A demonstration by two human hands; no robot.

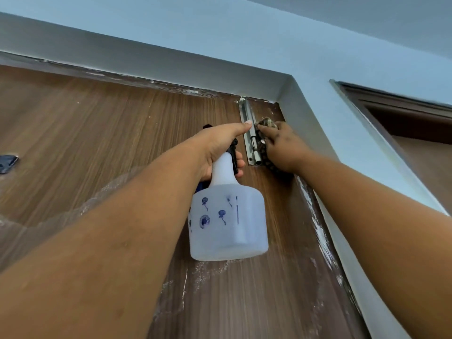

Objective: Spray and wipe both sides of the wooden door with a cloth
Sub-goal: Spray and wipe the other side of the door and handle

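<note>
The brown wooden door (97,133) fills the left and middle of the head view, seen from below near its top right corner. My left hand (217,145) grips the neck of a white spray bottle (227,223) printed with small blue figures, its body hanging down in front of the door. My right hand (281,145) presses a dark patterned cloth (267,123) against the door just right of a grey metal slide bolt (249,133). Most of the cloth is hidden under the hand. Wet smears show on the lower door.
A pale grey door frame (305,123) runs along the top and right of the door, with light blue wall (244,33) above. A second dark wooden door or frame (415,133) stands at the far right. A dark metal fitting (7,163) sits at the door's left edge.
</note>
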